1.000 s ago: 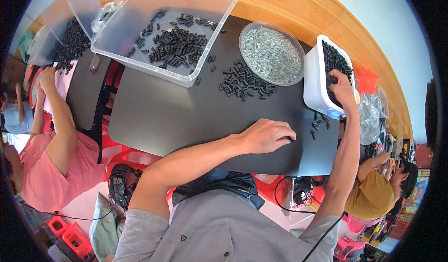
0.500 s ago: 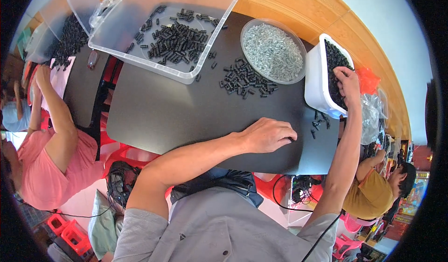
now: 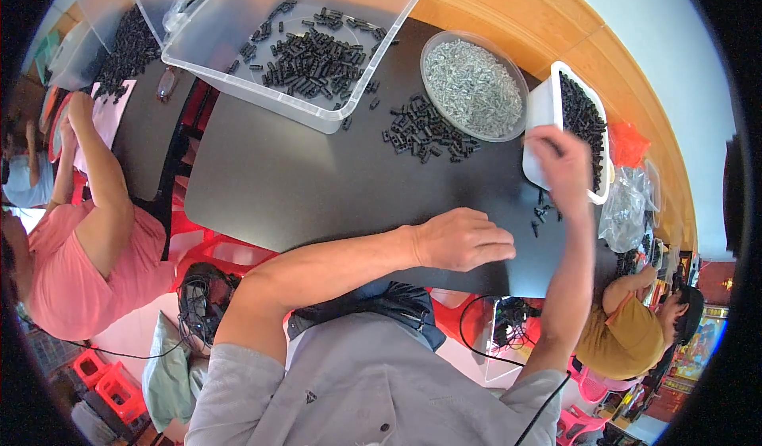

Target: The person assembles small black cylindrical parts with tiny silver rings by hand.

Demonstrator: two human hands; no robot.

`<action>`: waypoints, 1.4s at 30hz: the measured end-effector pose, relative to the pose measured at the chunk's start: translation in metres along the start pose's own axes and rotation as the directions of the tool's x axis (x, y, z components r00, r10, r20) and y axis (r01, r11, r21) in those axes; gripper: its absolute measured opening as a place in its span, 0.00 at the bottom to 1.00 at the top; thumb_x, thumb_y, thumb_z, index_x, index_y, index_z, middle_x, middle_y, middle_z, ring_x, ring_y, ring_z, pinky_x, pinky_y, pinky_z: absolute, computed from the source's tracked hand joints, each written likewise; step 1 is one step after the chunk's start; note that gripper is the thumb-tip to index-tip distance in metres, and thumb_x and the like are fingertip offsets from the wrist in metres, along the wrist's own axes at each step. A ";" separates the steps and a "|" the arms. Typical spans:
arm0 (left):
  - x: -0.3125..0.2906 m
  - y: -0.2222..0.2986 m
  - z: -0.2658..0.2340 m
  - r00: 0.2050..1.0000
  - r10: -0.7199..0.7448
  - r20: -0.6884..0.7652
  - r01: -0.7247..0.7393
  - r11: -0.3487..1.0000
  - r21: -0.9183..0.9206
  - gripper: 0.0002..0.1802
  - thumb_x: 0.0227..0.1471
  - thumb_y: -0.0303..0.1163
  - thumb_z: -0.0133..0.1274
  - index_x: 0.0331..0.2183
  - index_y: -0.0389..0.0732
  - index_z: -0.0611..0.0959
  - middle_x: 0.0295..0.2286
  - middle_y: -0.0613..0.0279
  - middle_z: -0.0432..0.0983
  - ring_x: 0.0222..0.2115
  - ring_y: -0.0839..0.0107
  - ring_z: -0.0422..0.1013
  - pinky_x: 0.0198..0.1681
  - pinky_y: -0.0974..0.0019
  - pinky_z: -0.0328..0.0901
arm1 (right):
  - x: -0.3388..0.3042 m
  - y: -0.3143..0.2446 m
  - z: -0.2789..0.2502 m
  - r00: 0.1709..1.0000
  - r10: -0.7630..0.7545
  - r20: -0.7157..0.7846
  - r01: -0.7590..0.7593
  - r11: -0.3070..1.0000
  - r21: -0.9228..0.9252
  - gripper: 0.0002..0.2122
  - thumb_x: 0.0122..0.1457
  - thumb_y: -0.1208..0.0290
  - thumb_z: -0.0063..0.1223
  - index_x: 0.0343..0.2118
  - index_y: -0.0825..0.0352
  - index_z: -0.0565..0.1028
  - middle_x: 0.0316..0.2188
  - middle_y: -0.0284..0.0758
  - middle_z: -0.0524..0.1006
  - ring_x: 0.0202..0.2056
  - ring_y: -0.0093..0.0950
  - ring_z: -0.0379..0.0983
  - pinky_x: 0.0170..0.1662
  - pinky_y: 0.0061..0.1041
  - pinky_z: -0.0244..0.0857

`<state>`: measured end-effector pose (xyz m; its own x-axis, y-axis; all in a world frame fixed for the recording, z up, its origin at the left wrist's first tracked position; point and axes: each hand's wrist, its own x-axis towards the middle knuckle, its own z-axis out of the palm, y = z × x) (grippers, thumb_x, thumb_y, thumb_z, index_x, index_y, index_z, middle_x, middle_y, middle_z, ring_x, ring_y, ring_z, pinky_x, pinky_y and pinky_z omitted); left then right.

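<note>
My left hand (image 3: pixel 464 240) hangs over the near edge of the dark table (image 3: pixel 302 180), its fingers pressed together; what they hold, if anything, is hidden. My right hand (image 3: pixel 562 164) is smeared by motion in front of the white tub (image 3: pixel 541 101), which is filled with small black plastic pieces (image 3: pixel 583 117). Whether that hand carries a piece cannot be made out. Several black pieces (image 3: pixel 540 216) lie on the table below the tub. Left of the tub, a round clear container (image 3: pixel 520 121) holds many small silvery metal parts (image 3: pixel 474 87).
A large clear bin (image 3: pixel 317 119) with short black cylinders stands at the back left. A loose pile of the same cylinders (image 3: pixel 429 132) lies beside it. Clear plastic bags (image 3: pixel 625 208) hang at the right. One person in pink (image 3: pixel 95 279) sits left, another in mustard (image 3: pixel 623 331) right.
My right hand has come out of the white tub and moved left toward me. My left hand has shifted slightly right; the black piece seen at its fingertips before no longer shows.
</note>
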<state>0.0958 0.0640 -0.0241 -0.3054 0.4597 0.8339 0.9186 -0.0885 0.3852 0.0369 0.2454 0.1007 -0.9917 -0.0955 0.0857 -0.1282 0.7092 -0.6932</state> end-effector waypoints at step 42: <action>-0.007 0.015 0.013 0.960 0.193 0.204 -0.200 0.980 0.015 0.16 0.45 0.34 0.56 0.39 0.41 0.82 0.36 0.63 0.78 0.24 0.72 0.73 0.28 0.68 0.68 | -0.044 0.041 0.050 0.989 -0.122 -0.085 0.125 0.992 0.029 0.04 0.53 0.80 0.63 0.32 0.69 0.80 0.27 0.35 0.79 0.27 0.24 0.75 0.32 0.23 0.68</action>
<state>0.1151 0.0711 -0.0288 -0.0643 0.6045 0.7940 0.9648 -0.1658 0.2043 0.0758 0.2434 0.0330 -0.9655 -0.1221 0.2300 -0.2510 0.6711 -0.6976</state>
